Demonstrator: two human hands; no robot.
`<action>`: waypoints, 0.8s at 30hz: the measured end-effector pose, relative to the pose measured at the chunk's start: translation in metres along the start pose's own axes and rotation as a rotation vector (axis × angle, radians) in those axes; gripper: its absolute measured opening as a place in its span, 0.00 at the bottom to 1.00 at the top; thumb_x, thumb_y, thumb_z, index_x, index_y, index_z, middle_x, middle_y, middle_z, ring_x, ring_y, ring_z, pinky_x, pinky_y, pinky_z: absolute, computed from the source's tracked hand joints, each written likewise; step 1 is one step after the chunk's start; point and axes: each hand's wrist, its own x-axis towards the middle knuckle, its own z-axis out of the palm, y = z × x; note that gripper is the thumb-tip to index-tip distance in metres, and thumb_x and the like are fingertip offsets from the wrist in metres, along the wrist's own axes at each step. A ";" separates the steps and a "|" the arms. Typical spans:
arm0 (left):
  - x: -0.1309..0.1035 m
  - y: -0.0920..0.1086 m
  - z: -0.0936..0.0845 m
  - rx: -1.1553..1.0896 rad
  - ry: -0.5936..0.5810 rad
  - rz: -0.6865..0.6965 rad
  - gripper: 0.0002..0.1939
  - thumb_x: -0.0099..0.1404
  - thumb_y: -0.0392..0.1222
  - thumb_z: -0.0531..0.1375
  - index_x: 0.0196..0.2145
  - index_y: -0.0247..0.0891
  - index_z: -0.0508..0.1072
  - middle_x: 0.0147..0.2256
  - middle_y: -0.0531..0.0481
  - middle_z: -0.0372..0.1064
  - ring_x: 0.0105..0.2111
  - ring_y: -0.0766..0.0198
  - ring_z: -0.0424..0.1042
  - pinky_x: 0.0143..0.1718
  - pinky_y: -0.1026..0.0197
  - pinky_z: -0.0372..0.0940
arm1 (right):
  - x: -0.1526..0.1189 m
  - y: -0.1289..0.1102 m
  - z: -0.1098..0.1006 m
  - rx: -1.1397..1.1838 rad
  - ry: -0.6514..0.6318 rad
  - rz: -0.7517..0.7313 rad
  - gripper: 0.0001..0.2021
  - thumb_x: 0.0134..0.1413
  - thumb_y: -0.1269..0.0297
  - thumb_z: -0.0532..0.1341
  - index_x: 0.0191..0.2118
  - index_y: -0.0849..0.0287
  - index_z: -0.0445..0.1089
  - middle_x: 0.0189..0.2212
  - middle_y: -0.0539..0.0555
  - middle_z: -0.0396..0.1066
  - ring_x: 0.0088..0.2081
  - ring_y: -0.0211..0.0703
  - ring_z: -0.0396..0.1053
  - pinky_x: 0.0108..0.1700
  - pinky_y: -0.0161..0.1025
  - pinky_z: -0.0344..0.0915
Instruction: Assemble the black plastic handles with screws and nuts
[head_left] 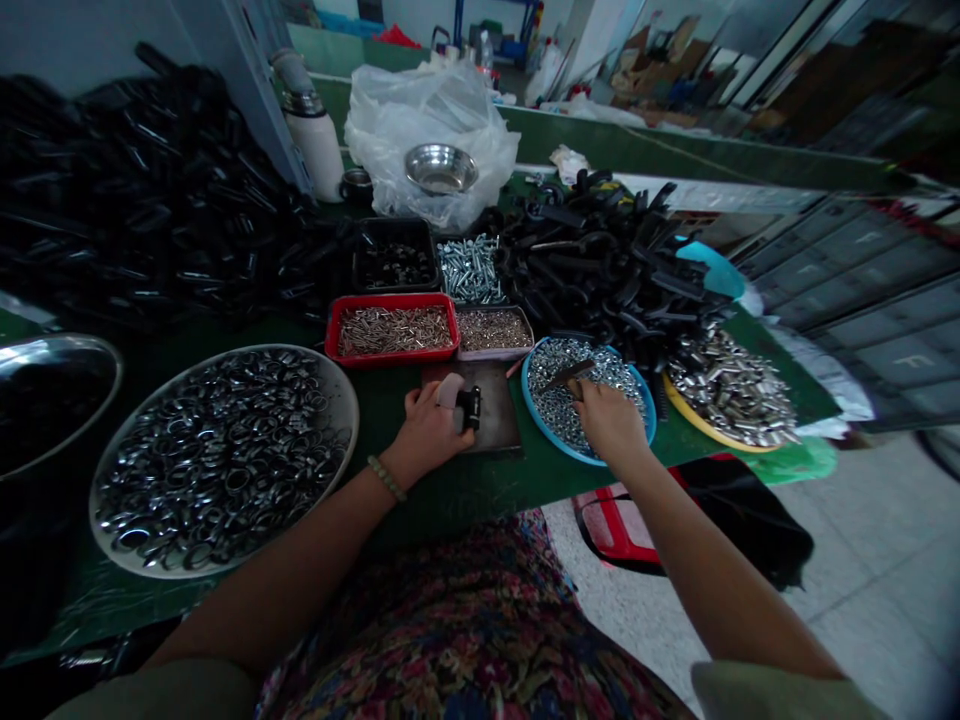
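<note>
My left hand (433, 428) is closed on a small black cylindrical part (470, 407), over a flat metal plate (495, 400). A pale wrap covers one of its fingers. My right hand (609, 420) reaches over a blue basin (536, 405) full of small shiny metal nuts (559, 410). Its fingers are closed on a dark, flat, blade-like tool (570, 374), which points left over the nuts; its exact kind is unclear. Close to my left hand stands a red tray (330, 345) of copper-coloured screws or rivets (394, 330).
Metal rings (225, 450) fill a large round tray (97, 500) at left. Black parts are piled at far left (150, 200) and behind the basin (600, 260). Silvery bolts (470, 268) lie at the back. A yellow basin (697, 430) of metal pieces stands right, near the table edge.
</note>
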 end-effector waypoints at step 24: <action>0.019 0.011 -0.018 -0.564 -0.076 -0.134 0.18 0.58 0.45 0.58 0.46 0.41 0.73 0.47 0.42 0.70 0.52 0.47 0.65 0.57 0.42 0.54 | 0.002 -0.016 0.003 0.114 0.052 0.010 0.19 0.66 0.56 0.48 0.58 0.55 0.60 0.45 0.61 0.69 0.41 0.49 0.72 0.38 0.40 0.66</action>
